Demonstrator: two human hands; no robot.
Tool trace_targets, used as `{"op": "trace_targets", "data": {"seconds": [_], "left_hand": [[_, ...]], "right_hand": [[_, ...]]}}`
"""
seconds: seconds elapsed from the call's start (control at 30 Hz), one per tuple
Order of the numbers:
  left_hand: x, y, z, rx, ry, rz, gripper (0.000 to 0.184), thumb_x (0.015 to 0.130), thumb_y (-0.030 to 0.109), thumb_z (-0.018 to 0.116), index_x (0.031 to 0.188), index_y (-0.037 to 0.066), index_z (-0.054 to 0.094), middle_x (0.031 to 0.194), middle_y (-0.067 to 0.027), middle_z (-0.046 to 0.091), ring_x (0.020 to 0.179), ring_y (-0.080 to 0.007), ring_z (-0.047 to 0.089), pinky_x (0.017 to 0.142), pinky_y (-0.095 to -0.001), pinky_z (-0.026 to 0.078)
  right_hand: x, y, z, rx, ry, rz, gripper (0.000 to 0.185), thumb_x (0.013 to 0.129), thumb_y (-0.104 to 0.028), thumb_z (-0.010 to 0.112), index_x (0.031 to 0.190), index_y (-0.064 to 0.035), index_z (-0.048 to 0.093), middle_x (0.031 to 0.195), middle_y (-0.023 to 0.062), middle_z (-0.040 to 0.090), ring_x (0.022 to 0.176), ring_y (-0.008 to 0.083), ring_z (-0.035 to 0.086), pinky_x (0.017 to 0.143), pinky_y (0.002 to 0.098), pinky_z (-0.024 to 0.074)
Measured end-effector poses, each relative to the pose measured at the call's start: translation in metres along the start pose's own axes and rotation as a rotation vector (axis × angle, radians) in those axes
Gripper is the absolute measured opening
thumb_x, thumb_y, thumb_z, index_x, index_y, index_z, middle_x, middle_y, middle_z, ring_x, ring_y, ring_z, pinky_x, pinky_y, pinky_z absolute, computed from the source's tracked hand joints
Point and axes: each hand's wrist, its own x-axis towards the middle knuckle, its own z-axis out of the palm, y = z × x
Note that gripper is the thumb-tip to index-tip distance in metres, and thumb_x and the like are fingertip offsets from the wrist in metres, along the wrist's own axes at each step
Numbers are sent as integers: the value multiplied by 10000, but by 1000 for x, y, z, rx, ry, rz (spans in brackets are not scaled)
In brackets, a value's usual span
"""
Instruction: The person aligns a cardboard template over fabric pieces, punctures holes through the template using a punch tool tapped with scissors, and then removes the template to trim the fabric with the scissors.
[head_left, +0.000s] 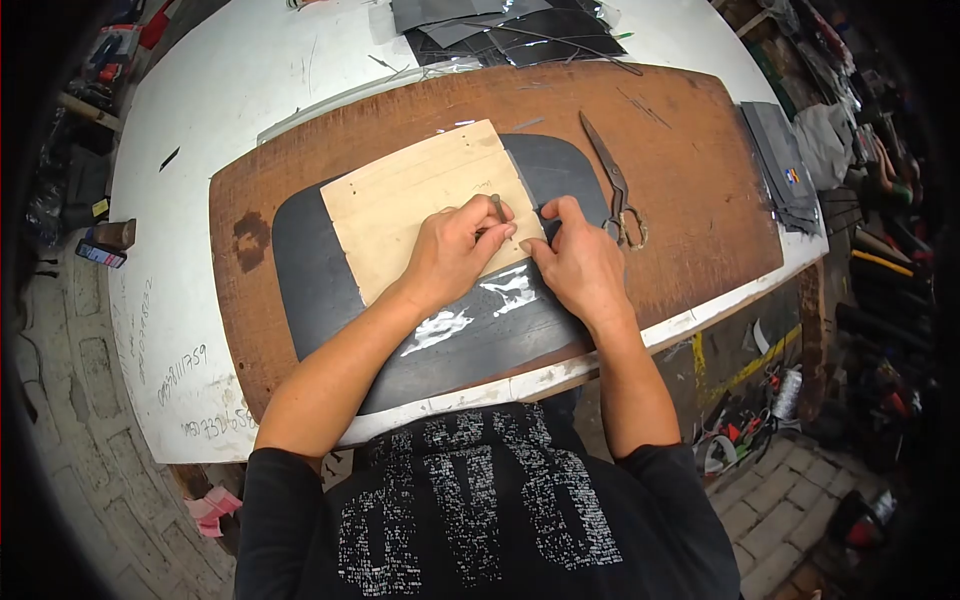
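Note:
A tan template board (pixel 400 200) with small holes lies on a dark rounded mat (pixel 310 250). A thin dark sheet (pixel 526 190) shows as a narrow strip along the board's right edge. Over the board's right part, my left hand (pixel 450 250) is closed round a short, slim pointed tool (pixel 497 205), perhaps an awl; its tip is hard to make out. My right hand (pixel 585 265) is at the board's right edge, thumb and curled forefinger at the dark sheet's margin. Scissors (pixel 612 175) with dark blades lie to the right of that hand.
Beneath the mat is a worn brown board (pixel 690 180) on a white table (pixel 180 330). Dark sheets (pixel 510 30) are piled at the back, and more dark pieces (pixel 780 165) lie at the right edge. Shiny clear film (pixel 515 290) rests on the mat near my hands.

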Motion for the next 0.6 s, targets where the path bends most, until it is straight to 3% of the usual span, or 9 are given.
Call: {"op": "trace_targets", "data": {"seconds": [0.4, 0.5, 0.6], "left_hand": [[-2, -4, 1, 69, 10, 75, 132, 956, 60, 709, 955, -39, 622, 938, -136, 758, 824, -212, 746, 779, -328, 606], [-1, 0, 0, 149, 21, 145, 113, 939, 73, 720, 949, -8, 643, 917, -131, 752, 795, -274, 732, 749, -363, 583], [-2, 3, -1, 159, 49, 198, 108, 924, 106, 734, 945, 25, 665, 868, -120, 736, 773, -308, 707, 761, -391, 553]], "right_hand": [[0, -2, -1, 1, 15, -6, 382, 861, -238, 788, 1131, -68, 579, 749, 191, 697, 770, 422, 704, 671, 515, 520], [-2, 1, -5, 50, 8, -30, 393, 833, -199, 812, 1132, -68, 594, 831, 168, 712, 837, 383, 706, 703, 485, 528], [-6, 22, -11, -37, 288, -67, 480, 780, -194, 856, 1176, -67, 616, 1018, 159, 703, 984, 359, 669, 801, 466, 523]]}}
